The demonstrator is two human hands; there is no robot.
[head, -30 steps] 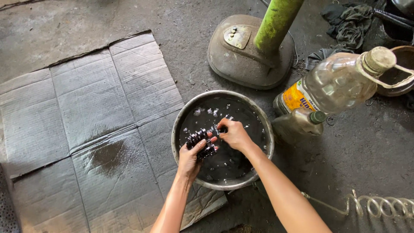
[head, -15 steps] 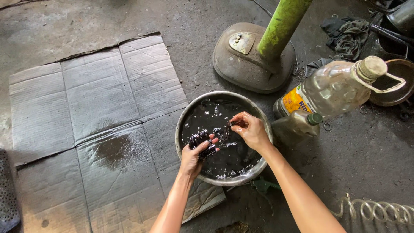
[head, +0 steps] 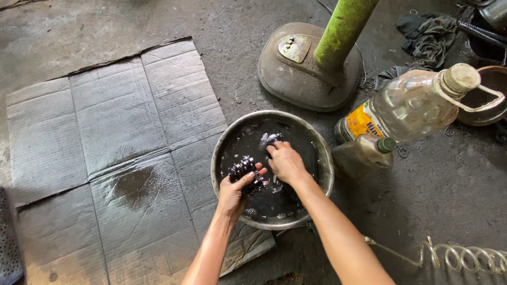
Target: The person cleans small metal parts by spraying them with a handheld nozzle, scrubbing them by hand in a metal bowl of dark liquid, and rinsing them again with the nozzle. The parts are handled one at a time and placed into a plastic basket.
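A round metal basin (head: 219,158) full of black oily liquid stands on the floor in front of me. My left hand (head: 235,191) grips a dark toothed gear cluster (head: 244,170) over the basin's left side. My right hand (head: 285,161) is closed just to the right of it, fingers dipped toward the liquid, holding something small that I cannot make out.
Flattened cardboard (head: 105,137) with an oil stain lies to the left. Behind the basin stands a green post (head: 346,29) on a grey base (head: 301,68). A large clear plastic jug (head: 417,103) and small bottle (head: 364,153) lie right. A coiled hose (head: 465,257) sits lower right.
My right hand has moved from the basin's right edge back toward the gear cluster in my left hand. The view has shifted slightly.
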